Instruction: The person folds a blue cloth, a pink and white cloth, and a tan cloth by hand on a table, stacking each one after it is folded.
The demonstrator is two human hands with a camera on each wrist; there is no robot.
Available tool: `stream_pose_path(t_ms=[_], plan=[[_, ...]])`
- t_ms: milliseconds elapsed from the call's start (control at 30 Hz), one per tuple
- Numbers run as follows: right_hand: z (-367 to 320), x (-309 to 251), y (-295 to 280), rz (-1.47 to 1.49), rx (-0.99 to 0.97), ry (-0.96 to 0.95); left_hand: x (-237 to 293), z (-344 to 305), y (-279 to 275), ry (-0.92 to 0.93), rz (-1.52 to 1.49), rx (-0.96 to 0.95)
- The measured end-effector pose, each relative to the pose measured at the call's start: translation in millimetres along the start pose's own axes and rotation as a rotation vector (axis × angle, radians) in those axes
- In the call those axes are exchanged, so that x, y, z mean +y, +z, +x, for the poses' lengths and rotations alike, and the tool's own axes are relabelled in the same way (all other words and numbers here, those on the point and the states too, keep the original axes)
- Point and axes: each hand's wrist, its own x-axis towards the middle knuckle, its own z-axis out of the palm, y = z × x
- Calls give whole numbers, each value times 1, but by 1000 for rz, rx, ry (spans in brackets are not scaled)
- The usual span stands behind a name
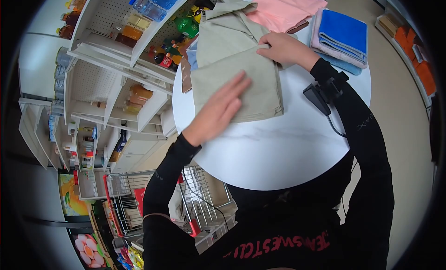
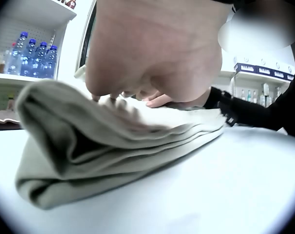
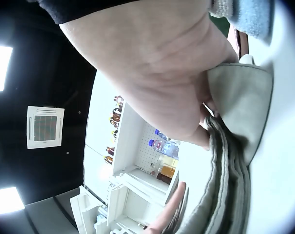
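A grey-green garment (image 1: 241,84) lies folded in layers on the white round table (image 1: 260,154). Over its near part the left hand (image 1: 218,109), slightly blurred, rests with fingers extended. At its upper right edge the right hand (image 1: 288,49) pinches the cloth between thumb and fingers. In the left wrist view, the folded layers (image 2: 137,156) stack beneath the left hand (image 2: 157,48). The right wrist view has the right hand (image 3: 162,73) at the edge of the cloth (image 3: 240,97), its fingertips partly hidden by the fabric.
A pink garment (image 1: 288,9) lies at the table's far side. Folded towels, blue (image 1: 344,33) on top, are stacked at the right. Shelves with bottles (image 1: 148,9) stand at the left, above a shopping cart (image 1: 125,195). A black device (image 1: 317,99) with a cable hangs at the right wrist.
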Motion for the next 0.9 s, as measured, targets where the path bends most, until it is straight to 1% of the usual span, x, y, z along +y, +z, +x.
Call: stream_pose_path(t_ms=[100,133,233,267,333,400,500,533,567,633,667,767,800,900], plan=[[4,0,-3,-21,0,-13,-34,11,1,-156,379,290],[3,-1,-4,-42,6,-13,-39,10,5,-155,380,294],[1,-3,-4,-74,16,-12,-50,4,14,-275,554,291],[2,-4,-6,-53,-16,8,-52,0,16,-278,555,286],[2,-6,-9,-10,-84,40,-55,-15,19,-357,516,327],[2,-5,-7,-17,-67,30,-59,-23,23,-389,507,341],[1,-3,-3,-36,-35,12,-71,-35,32,-451,386,453],[1,-3,-1,-32,-30,12,-76,-39,35,-451,389,453],[0,-2,0,-29,-25,13,-82,-44,38,-466,324,493],[1,-2,-3,-27,-8,16,-86,-46,33,-485,198,569],[1,-2,-3,-23,-9,22,-88,-48,29,-480,203,563],[0,-4,-2,-13,-19,34,-77,-49,13,-518,-243,729],[-1,-5,-3,2,-19,29,-75,-51,8,-520,-245,728],[-2,-9,-11,22,-20,18,-68,-56,-10,-741,-583,593]])
